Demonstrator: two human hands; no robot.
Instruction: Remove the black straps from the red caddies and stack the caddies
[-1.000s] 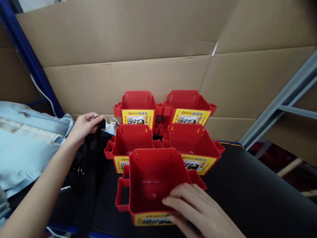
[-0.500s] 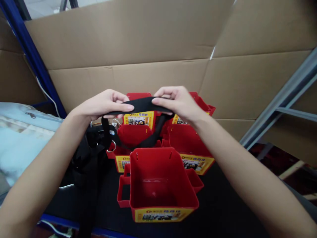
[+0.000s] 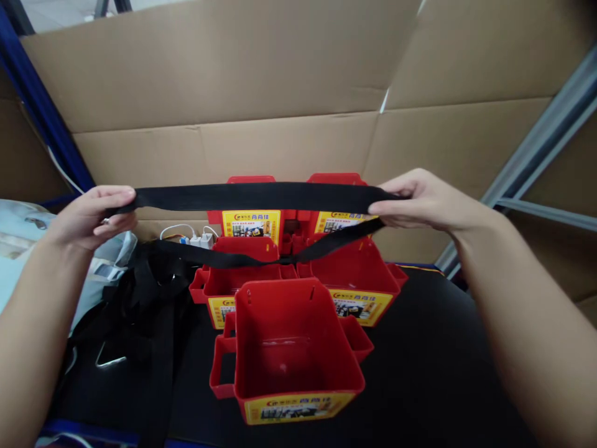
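A black webbing strap [image 3: 261, 196] is stretched nearly level between my two hands. My left hand [image 3: 100, 214] pinches it at the left, a small shiny bit showing by the fingers. At the other side my right hand [image 3: 415, 199] grips the strap, and a second length of it droops from there in a slack curve. Below stands a red plastic bin [image 3: 298, 336] with side holders and a yellow label. Behind it are a left red bin [image 3: 245, 250] and a right red bin [image 3: 357, 264], with more red bins partly hidden by the strap.
More black straps [image 3: 163, 305] lie heaped at the left, a metal buckle [image 3: 111, 361] among them. Beside them is a pale blue bag [image 3: 21, 242]. A white power strip [image 3: 204, 240] sits behind. Cardboard [image 3: 233, 74] walls the back, and metal shelf posts [image 3: 527, 155] flank it.
My hands have moved far apart, left hand to the left and right hand to the right, drawing the strap out long and straight. The metal ring seen earlier no longer hangs near the left bin.
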